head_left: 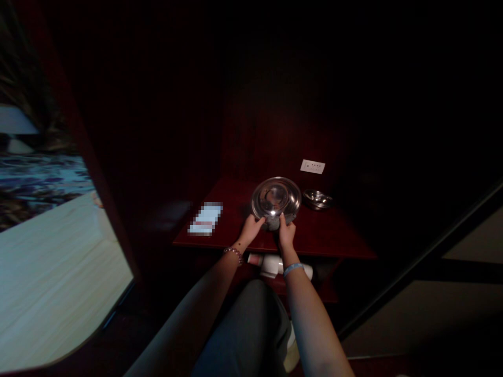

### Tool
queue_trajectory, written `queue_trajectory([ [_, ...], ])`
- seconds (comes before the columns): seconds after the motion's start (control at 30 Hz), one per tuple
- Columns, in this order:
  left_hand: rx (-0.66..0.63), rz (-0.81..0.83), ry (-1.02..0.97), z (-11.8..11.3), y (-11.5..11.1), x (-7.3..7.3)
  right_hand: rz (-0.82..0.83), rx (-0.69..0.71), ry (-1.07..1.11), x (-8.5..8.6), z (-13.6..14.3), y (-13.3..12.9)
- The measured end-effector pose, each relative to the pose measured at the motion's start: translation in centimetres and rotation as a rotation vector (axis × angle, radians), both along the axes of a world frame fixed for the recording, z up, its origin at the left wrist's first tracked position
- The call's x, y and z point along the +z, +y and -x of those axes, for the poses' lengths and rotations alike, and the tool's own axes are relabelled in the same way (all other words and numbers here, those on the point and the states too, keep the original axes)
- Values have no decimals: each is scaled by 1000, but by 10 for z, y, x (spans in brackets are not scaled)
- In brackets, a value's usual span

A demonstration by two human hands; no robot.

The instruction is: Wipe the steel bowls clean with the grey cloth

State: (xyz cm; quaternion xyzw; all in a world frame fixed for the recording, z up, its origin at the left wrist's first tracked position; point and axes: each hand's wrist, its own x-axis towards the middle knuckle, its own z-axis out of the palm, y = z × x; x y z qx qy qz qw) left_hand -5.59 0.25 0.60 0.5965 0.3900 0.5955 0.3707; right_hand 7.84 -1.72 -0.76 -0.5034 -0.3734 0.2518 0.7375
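Our left hand [251, 231] and right hand [287, 233] clamp the near rim of a round, shiny silver metal bowl [276, 197], a grey cloth [272, 223] between them. Right of our grip sit smaller silver metal bowls [317, 199].

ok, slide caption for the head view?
Hands grip a round metal dish and gray cloth over a dark red shelf, near a wall outlet.

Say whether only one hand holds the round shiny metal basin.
No, the left hand and right hand both hold the basin at its near edge.
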Motion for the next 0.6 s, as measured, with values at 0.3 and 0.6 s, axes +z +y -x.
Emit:
queue_trajectory([
  [0.3, 87, -90, -146, 6, -3, 0, -30, 15, -9, 1, 4, -3],
  [0.6, 82, -78, -11, 7, -8, 2, -29, -15, 24, 6, 5, -8],
])
